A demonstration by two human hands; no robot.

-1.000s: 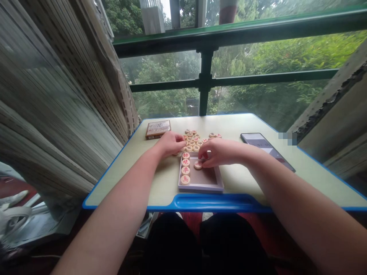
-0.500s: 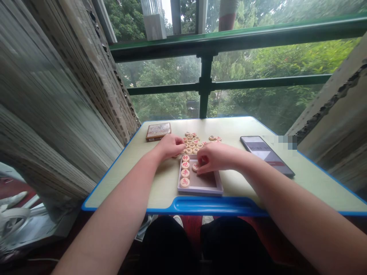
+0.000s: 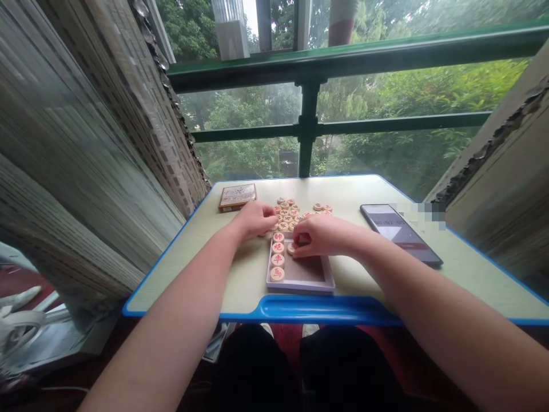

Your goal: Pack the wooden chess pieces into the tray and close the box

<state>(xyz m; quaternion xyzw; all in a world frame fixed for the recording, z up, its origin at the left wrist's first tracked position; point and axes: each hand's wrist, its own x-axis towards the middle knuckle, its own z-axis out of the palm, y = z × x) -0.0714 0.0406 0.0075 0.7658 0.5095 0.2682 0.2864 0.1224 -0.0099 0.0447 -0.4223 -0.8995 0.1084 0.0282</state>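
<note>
A shallow open box [image 3: 300,285] stands near the front edge of the table, with a column of red-marked Chinese chess pieces [image 3: 277,260] along its left side. Over the box, my right hand [image 3: 317,233] pinches one Chinese chess piece [image 3: 291,249], just right of that column. My left hand [image 3: 258,219] rests at the box's far left corner with its fingers closed, beside a cluster of loose Chinese chess pieces [image 3: 284,218] on the table. Whether anything sits between the left fingertips is hidden. My right hand covers part of the cluster.
A brown-edged box [image 3: 237,197] lies at the table's back left. On the right is a phone [image 3: 401,234] with a lit screen. A blue groove [image 3: 319,308] runs along the front edge of the table [image 3: 184,269]. Curtains and a green-railed window surround it.
Both hands stay almost where they were. The right fingers have shifted very slightly on the piece in the box, and the view has moved a touch.
</note>
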